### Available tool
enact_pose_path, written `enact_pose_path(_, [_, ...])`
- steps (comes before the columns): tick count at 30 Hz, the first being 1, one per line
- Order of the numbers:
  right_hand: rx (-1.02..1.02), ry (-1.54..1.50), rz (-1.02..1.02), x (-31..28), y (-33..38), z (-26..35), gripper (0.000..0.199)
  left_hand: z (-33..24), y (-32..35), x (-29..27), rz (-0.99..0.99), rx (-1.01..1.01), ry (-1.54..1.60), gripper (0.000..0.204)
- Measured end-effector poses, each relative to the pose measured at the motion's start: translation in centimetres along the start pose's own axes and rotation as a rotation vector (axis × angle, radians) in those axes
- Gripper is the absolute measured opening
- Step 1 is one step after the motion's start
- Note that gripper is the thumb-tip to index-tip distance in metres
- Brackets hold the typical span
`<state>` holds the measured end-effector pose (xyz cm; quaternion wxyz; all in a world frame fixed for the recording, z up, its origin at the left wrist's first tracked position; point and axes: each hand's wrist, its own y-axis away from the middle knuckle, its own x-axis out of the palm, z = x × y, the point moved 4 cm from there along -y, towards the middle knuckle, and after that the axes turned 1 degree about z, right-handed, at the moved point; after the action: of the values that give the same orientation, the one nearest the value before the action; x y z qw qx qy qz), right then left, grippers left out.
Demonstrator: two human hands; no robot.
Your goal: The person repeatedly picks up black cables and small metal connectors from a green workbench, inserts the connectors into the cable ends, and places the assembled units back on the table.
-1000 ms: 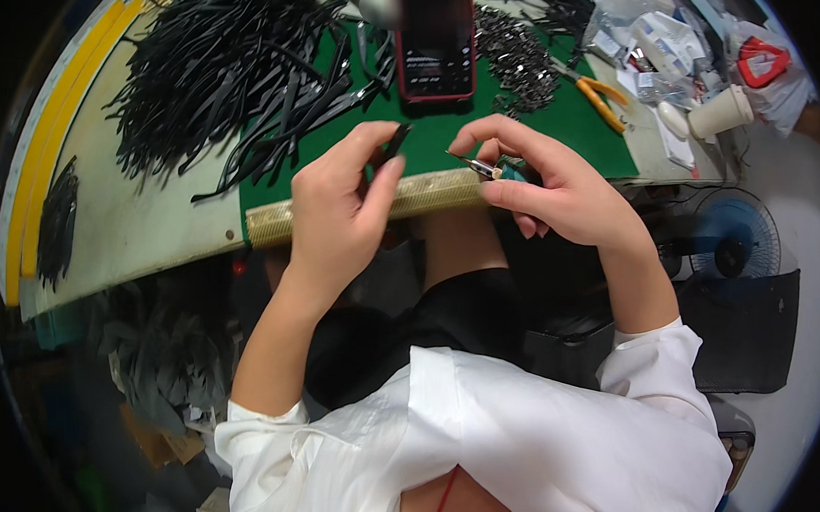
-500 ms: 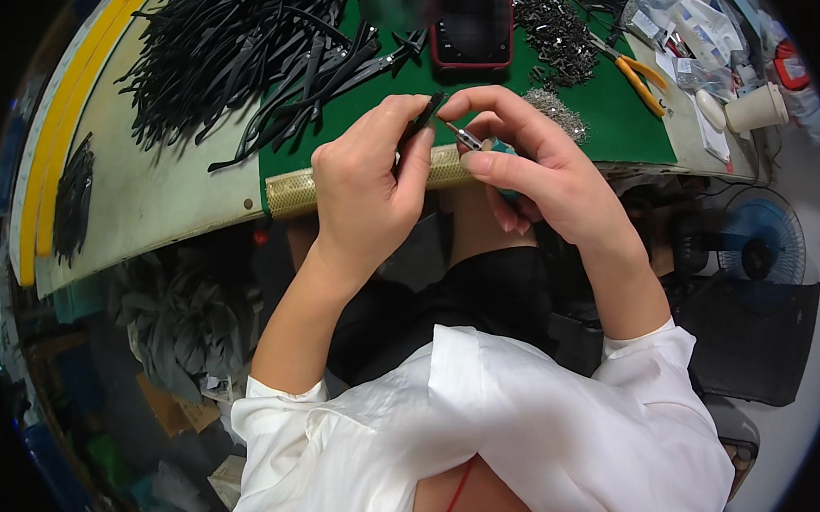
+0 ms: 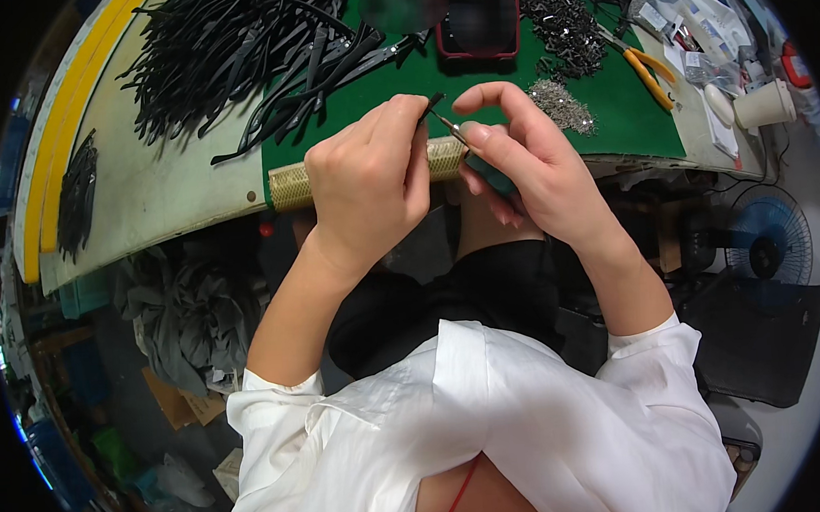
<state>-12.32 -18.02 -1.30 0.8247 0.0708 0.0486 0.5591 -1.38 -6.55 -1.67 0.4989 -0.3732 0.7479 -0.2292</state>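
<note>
Right index finger is lifted off since the half-second-ago frame: it was curled in by the screwdriver tip, now it arches clear of it. Left hand [image 3: 368, 170] is rolled a bit, so less of the slim black piece [image 3: 435, 100] shows.

Left thumb and index are pinched together on that piece; only its end sticks out past the fingertips, above the mat's near part. Right hand [image 3: 539, 161] has the screwdriver [image 3: 491, 172]: thumb on the shank side, lower fingers wrapped under the teal handle, index apart. Driver tip points up-left, right at the black piece. Can't tell if it's seated or just beside.

Behind both hands: gold mesh-look roll [image 3: 291, 188] along the table's front edge. Green mat [image 3: 493, 80] beyond it. On the mat, silver heap of tiny parts [image 3: 562, 109] near the right hand, dark metal bits [image 3: 566, 39] piled behind that, orange-handled pliers [image 3: 651, 81] to the right. Phone [image 3: 477, 16] in red case sits at the far side.

Farther out: big pile of black eyeglass temples [image 3: 233, 61] at left, partly on mat. White cup [image 3: 764, 105] at right table end, fan [image 3: 769, 242] below it.
</note>
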Motion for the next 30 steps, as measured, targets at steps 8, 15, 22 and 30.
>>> enact_pose_path(8, [-0.503, 0.915, -0.28, 0.9, -0.1, -0.2, 0.049, 0.6, -0.9, 0.6, 0.085, 0.028, -0.269, 0.013])
enact_pose_path(15, [-0.285, 0.839, -0.292, -4.7, 2.1, 0.5, 0.049, 6.4, -3.7, 0.3, 0.201, -0.006, -0.529, 0.02])
enact_pose_path(22, [-0.26, 1.06, -0.166, -9.1, 2.3, 0.4, 0.031, 9.5, -5.4, 1.1, 0.432, -0.145, -0.415, 0.014])
enact_pose_path(30, [-0.198, 1.212, -0.054, -9.3, 1.8, 0.7, 0.027, 12.1, -7.5, -1.3, 0.293, -0.379, 0.404, 0.017])
